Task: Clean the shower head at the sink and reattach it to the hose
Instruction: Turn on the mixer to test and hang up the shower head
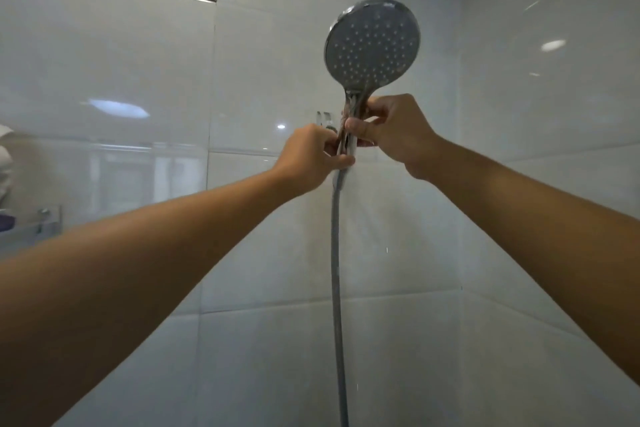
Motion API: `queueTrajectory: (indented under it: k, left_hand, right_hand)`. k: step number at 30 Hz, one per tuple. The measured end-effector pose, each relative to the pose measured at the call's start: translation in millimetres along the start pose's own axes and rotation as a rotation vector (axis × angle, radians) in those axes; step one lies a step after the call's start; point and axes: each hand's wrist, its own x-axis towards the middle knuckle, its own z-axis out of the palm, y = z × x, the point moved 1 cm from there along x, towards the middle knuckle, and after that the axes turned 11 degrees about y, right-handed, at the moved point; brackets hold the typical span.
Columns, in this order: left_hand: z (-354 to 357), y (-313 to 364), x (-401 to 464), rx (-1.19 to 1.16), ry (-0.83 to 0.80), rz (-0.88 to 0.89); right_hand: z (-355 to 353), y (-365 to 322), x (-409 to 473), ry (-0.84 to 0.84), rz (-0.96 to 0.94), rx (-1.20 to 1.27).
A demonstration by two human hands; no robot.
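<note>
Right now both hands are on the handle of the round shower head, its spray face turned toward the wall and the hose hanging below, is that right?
Not quite. In the head view the shower head shows its spray face toward the camera, not the wall. The left hand and right hand do hold its handle, with the hose hanging below.

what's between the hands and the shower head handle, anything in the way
Nothing visible. The right hand pinches the shower head handle, and the left hand grips its base where the hose joins.
</note>
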Motion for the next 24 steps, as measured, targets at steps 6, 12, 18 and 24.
queueTrajectory:
  k: [6,12,18,24]
  left_hand:
    - [1,-5,53,0.016,0.068,0.011]
    - [3,-8,88,0.027,0.092,0.055]
    - [7,-16,105,0.020,0.105,0.073]
    - [10,-24,113,0.003,0.139,0.070]
  right_hand:
    - [2,0,47,0.035,-0.034,0.002]
    - [3,2,79,0.090,-0.070,0.042]
    - [8,9,95,0.094,-0.077,0.073]
    - [13,13,107,0.084,-0.072,0.067]
